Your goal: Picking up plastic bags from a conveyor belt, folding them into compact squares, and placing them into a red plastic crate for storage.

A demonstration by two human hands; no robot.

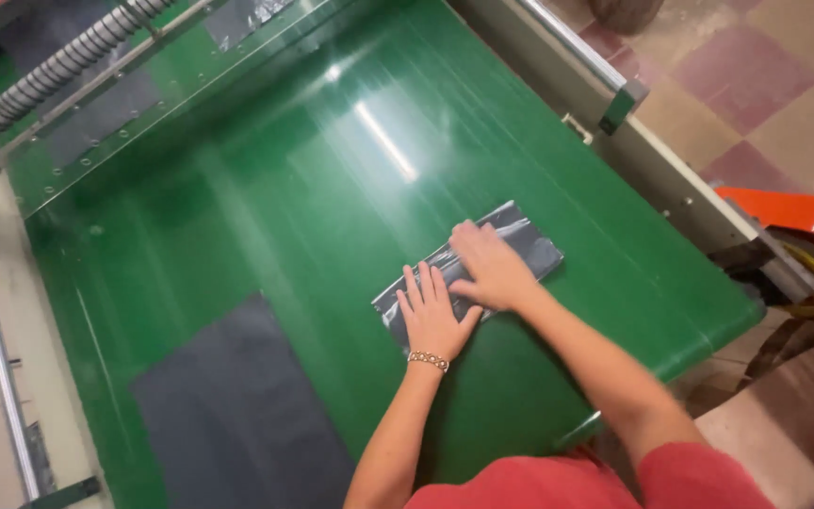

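Both hands flat: left hand (432,316) and right hand (492,269) press the grey plastic packet (529,247) on the green belt (332,188). Smoothing seems nearly done; a dark sheet (237,415) lies untouched at seven o'clock.

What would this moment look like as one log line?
left hand: flat on grey plastic packet | right hand: pressing same packet | surface: green belt

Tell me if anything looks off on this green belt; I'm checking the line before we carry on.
Nothing looks damaged or spilled. The grey plastic package lies at a slant across the green belt, with the left hand and right hand pressed flat on it. A dark grey patch on the belt nearer the person looks flat and intact.
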